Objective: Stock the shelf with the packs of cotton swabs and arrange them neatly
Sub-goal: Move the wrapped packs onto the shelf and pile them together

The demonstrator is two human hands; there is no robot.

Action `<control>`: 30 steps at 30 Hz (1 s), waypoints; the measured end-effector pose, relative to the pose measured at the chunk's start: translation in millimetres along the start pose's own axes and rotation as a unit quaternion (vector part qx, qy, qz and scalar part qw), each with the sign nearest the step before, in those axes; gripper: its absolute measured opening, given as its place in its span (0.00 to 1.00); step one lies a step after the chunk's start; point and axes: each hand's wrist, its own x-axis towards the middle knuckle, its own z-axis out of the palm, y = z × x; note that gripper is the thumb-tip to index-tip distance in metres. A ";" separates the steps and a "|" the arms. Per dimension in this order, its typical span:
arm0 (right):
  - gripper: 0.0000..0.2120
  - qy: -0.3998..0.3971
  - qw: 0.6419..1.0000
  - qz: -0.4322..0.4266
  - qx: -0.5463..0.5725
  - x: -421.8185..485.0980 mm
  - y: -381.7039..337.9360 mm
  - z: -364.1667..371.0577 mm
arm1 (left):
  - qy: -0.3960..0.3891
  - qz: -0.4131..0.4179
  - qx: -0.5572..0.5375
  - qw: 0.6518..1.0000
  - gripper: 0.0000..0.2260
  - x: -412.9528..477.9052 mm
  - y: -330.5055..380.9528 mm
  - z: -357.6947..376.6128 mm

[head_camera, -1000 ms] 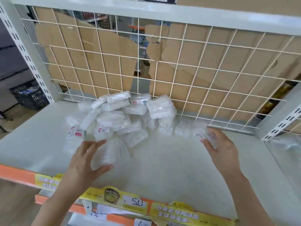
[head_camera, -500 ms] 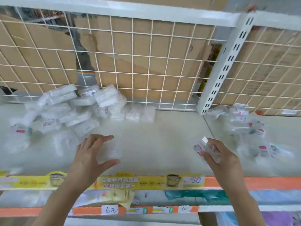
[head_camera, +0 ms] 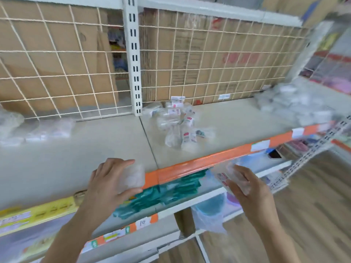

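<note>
Change since earlier frames: the view has been swung to the right, so the white upright post is now seen left of centre and the small heap of packs beside it in the middle; both hands have been drawn back to the shelf's front edge.
Left hand: fingers are curled over the top of a clear pack, with the thumb tucked beneath it.
Left pack position: it is held over the front edge of the shelf, where the orange edge strip begins.
Right hand: a second clear pack with a red label is gripped between fingers and thumb; finer detail is lost to blur.
Right pack position: it is held in front of and just below the orange strip, off the shelf surface.
Heap of packs: it is left loose and untidy on the right-hand shelf board, near the foot of the post.
Other packs: a blurred pile at the far left and another at the far right lie against the back of the shelf.
Back of shelf: a white wire grid is backed by brown cardboard.
Lower shelf: green packets are seen below the hands.
Edge labels: a yellow strip is fixed at the left, and a tag marked 10 lower down.
</note>
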 end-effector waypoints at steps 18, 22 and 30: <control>0.15 0.198 0.967 0.134 -0.089 25.5 85.8 -101.6 | -0.092 0.165 -0.159 0.969 0.27 182.1 115.8 128.5; 0.13 0.217 0.955 0.174 -0.101 37.9 98.5 -111.7 | -0.103 0.202 -0.137 0.964 0.28 216.7 132.9 154.5; 0.13 0.251 0.940 0.205 -0.108 53.5 135.3 -136.6 | -0.131 0.198 -0.134 0.962 0.33 255.7 170.8 203.0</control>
